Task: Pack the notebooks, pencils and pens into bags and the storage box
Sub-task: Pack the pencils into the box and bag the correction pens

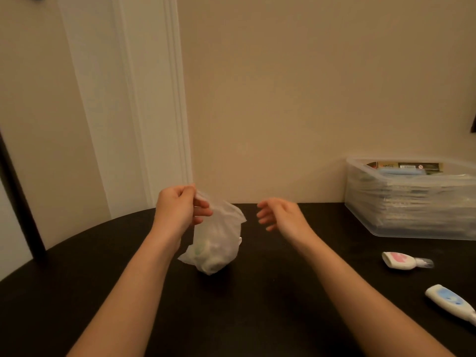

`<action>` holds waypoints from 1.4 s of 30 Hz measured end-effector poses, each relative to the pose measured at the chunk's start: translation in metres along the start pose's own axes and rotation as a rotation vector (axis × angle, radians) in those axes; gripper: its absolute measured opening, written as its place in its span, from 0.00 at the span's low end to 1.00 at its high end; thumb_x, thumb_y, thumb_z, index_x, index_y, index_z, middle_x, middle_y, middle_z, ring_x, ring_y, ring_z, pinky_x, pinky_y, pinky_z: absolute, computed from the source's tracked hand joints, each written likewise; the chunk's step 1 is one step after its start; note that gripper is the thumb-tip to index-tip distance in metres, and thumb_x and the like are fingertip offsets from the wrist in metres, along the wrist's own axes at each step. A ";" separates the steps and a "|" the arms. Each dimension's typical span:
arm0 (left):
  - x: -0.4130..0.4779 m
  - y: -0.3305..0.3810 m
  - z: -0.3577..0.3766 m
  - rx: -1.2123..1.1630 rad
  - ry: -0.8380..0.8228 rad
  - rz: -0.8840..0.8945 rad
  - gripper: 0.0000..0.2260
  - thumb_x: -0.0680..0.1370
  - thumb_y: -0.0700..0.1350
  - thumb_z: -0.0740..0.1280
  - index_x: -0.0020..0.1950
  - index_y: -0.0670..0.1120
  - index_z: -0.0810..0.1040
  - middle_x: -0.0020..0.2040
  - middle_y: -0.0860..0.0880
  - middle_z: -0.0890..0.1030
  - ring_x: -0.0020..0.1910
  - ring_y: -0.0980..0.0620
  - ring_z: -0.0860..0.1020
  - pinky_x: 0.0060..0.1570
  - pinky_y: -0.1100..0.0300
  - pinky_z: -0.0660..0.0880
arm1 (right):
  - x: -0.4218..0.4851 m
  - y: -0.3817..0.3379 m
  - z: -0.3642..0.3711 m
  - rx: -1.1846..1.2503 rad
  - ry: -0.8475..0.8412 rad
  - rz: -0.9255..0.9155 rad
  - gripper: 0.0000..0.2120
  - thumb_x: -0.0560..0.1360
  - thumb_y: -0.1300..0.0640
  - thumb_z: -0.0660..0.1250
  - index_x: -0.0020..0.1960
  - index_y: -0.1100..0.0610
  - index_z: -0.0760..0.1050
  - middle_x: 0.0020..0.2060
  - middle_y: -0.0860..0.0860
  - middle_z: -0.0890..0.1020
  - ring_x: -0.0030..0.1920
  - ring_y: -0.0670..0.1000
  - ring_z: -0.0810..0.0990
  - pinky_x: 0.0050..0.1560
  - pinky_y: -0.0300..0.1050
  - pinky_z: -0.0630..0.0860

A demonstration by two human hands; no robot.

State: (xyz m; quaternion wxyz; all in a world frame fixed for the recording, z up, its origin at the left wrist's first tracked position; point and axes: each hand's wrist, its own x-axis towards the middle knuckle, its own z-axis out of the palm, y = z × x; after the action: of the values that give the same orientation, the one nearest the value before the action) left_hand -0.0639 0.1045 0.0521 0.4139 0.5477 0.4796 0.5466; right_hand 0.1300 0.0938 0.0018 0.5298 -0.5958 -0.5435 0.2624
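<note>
Head view: left hand (177, 211) pinches bag (216, 243); right hand (280, 215) apart.

The dark worktop (257, 318) bears a clear storage box (412, 202) at two o'clock, a pink-marked tube (401, 261) at three, a blue-marked tube (448, 300) at four, a white bag (219, 248) centrally.

A home interior is indicated. A dark tabletop (257, 305) is set against a plain beige wall (283, 99), and white moulded door trim (154, 99) is seen beside it.
</note>
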 end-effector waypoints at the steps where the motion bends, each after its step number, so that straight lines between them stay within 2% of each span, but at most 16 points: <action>1: 0.002 0.000 -0.002 0.004 0.018 0.000 0.11 0.82 0.45 0.57 0.43 0.45 0.74 0.38 0.45 0.79 0.34 0.51 0.79 0.34 0.60 0.74 | 0.007 0.013 0.005 -0.142 -0.038 0.005 0.11 0.81 0.59 0.55 0.51 0.54 0.76 0.47 0.54 0.81 0.44 0.48 0.79 0.44 0.40 0.76; 3: 0.005 0.000 -0.005 0.014 0.050 0.011 0.11 0.82 0.46 0.57 0.43 0.45 0.74 0.40 0.44 0.79 0.37 0.50 0.79 0.36 0.59 0.75 | 0.016 0.032 0.012 -0.421 -0.171 -0.016 0.14 0.79 0.60 0.59 0.62 0.52 0.74 0.58 0.52 0.79 0.55 0.49 0.77 0.55 0.42 0.73; 5: 0.007 0.000 -0.007 0.025 0.069 0.022 0.11 0.82 0.46 0.57 0.43 0.45 0.73 0.41 0.44 0.79 0.39 0.49 0.79 0.36 0.59 0.75 | 0.022 0.042 0.022 -0.623 -0.350 -0.023 0.23 0.78 0.59 0.62 0.72 0.51 0.66 0.69 0.50 0.70 0.68 0.50 0.69 0.66 0.44 0.66; 8: 0.007 0.001 -0.008 0.021 0.070 0.028 0.12 0.82 0.46 0.57 0.42 0.45 0.73 0.41 0.44 0.79 0.39 0.49 0.79 0.34 0.60 0.74 | 0.029 0.043 0.042 -0.668 -0.450 -0.022 0.31 0.76 0.51 0.66 0.76 0.49 0.58 0.74 0.49 0.62 0.74 0.53 0.58 0.72 0.50 0.58; 11: 0.006 0.002 -0.008 0.016 0.061 0.031 0.12 0.82 0.46 0.57 0.41 0.44 0.73 0.39 0.45 0.79 0.36 0.50 0.79 0.33 0.61 0.74 | 0.032 0.038 0.064 -0.699 -0.475 -0.062 0.32 0.73 0.45 0.67 0.74 0.47 0.61 0.71 0.50 0.68 0.70 0.55 0.66 0.68 0.56 0.66; 13: 0.005 0.003 -0.008 0.017 0.053 0.031 0.12 0.82 0.46 0.57 0.41 0.45 0.73 0.37 0.46 0.79 0.34 0.52 0.78 0.32 0.61 0.74 | 0.030 0.033 0.071 -0.773 -0.463 -0.088 0.23 0.74 0.46 0.66 0.67 0.51 0.69 0.63 0.53 0.75 0.61 0.56 0.74 0.59 0.55 0.73; 15: 0.003 0.004 -0.007 0.023 0.043 0.029 0.12 0.82 0.46 0.57 0.41 0.45 0.73 0.37 0.46 0.78 0.33 0.53 0.78 0.32 0.62 0.74 | 0.029 0.030 0.070 -0.880 -0.397 -0.104 0.15 0.76 0.49 0.64 0.61 0.52 0.73 0.56 0.56 0.77 0.57 0.57 0.75 0.54 0.51 0.74; 19: 0.001 0.005 -0.006 0.058 -0.005 0.058 0.13 0.81 0.45 0.58 0.39 0.43 0.73 0.31 0.47 0.75 0.31 0.53 0.75 0.33 0.61 0.74 | 0.021 0.022 0.048 -1.106 -0.267 -0.060 0.15 0.76 0.51 0.64 0.60 0.54 0.74 0.55 0.56 0.76 0.57 0.56 0.73 0.52 0.48 0.71; 21: -0.002 0.006 -0.003 0.110 -0.055 0.092 0.15 0.81 0.45 0.58 0.36 0.43 0.73 0.26 0.49 0.73 0.28 0.54 0.73 0.33 0.61 0.73 | 0.020 0.023 0.030 -1.014 -0.235 0.068 0.14 0.75 0.50 0.66 0.58 0.54 0.74 0.52 0.54 0.78 0.52 0.53 0.77 0.51 0.47 0.76; 24: -0.010 0.006 0.006 0.201 -0.157 0.147 0.15 0.81 0.46 0.59 0.35 0.44 0.71 0.24 0.50 0.70 0.25 0.56 0.71 0.32 0.62 0.72 | 0.014 0.026 -0.002 -0.675 -0.176 0.194 0.18 0.75 0.53 0.66 0.64 0.54 0.71 0.55 0.53 0.78 0.52 0.52 0.79 0.54 0.49 0.78; 27: -0.018 0.007 0.015 0.288 -0.279 0.220 0.16 0.81 0.47 0.59 0.34 0.44 0.70 0.24 0.50 0.69 0.20 0.61 0.68 0.25 0.68 0.68 | -0.007 0.012 -0.027 -0.270 -0.118 0.162 0.24 0.75 0.57 0.67 0.69 0.55 0.66 0.52 0.51 0.78 0.48 0.50 0.81 0.41 0.39 0.78; 29: -0.023 0.007 0.021 0.343 -0.349 0.266 0.17 0.80 0.47 0.59 0.32 0.45 0.69 0.24 0.51 0.69 0.20 0.60 0.69 0.29 0.65 0.69 | -0.021 -0.002 -0.038 -0.016 -0.061 0.110 0.19 0.76 0.59 0.66 0.66 0.56 0.68 0.47 0.51 0.80 0.41 0.49 0.81 0.35 0.36 0.76; 32: -0.030 0.004 0.031 0.382 -0.409 0.293 0.17 0.80 0.48 0.60 0.32 0.45 0.68 0.23 0.51 0.69 0.21 0.59 0.69 0.32 0.64 0.69 | -0.035 -0.023 -0.050 0.244 0.038 0.012 0.05 0.77 0.59 0.64 0.52 0.57 0.74 0.47 0.58 0.81 0.37 0.49 0.80 0.31 0.35 0.74; 36: -0.034 0.000 0.038 0.376 -0.428 0.259 0.17 0.80 0.48 0.59 0.33 0.44 0.69 0.22 0.52 0.69 0.21 0.59 0.69 0.30 0.65 0.68 | -0.047 -0.043 -0.058 0.252 -0.052 -0.206 0.08 0.76 0.53 0.64 0.46 0.58 0.75 0.46 0.58 0.81 0.37 0.49 0.80 0.33 0.36 0.75; 39: -0.032 -0.003 0.039 0.269 -0.428 0.150 0.15 0.81 0.48 0.59 0.35 0.43 0.71 0.21 0.53 0.68 0.21 0.57 0.68 0.30 0.63 0.68 | -0.055 -0.054 -0.059 0.077 -0.207 -0.310 0.07 0.75 0.53 0.65 0.46 0.57 0.75 0.43 0.55 0.78 0.35 0.45 0.79 0.35 0.35 0.75; 42: -0.033 -0.004 0.042 0.162 -0.425 0.077 0.15 0.81 0.47 0.59 0.36 0.43 0.71 0.22 0.52 0.68 0.22 0.57 0.67 0.30 0.62 0.67 | -0.057 -0.055 -0.051 -0.082 -0.240 -0.368 0.06 0.77 0.55 0.65 0.48 0.57 0.77 0.42 0.57 0.80 0.37 0.50 0.80 0.36 0.38 0.77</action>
State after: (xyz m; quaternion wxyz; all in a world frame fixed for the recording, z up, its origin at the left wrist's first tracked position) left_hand -0.0209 0.0755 0.0393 0.4391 0.6998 0.4026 0.3942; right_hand 0.1398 0.0149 0.0532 0.4758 -0.4722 -0.7123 0.2080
